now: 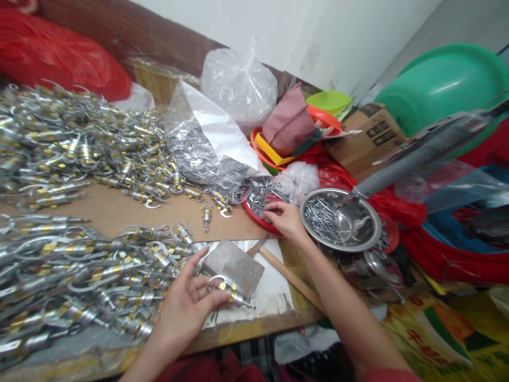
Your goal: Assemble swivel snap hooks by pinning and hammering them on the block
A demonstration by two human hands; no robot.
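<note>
My left hand (194,297) holds a small silver and yellow metal fitting (233,293) with a curved white strip, pinched between thumb and fingers. Just beyond it a grey metal block (234,265) lies on white paper at the table's front. My right hand (284,218) is over the edge of a red dish (271,227) of small metal parts. Its thumb and fingertips are pressed together; what they hold, if anything, is too small to tell. A hammer (292,274) with a wooden handle lies between the block and my right forearm.
Many similar fittings (79,143) are heaped along the left. A steel bowl (360,225) of metal pins stands right of my right hand, with a grey rod-like tool (421,151) reaching over it. Plastic bags, a cardboard box (366,138) and a green basin (441,90) are behind.
</note>
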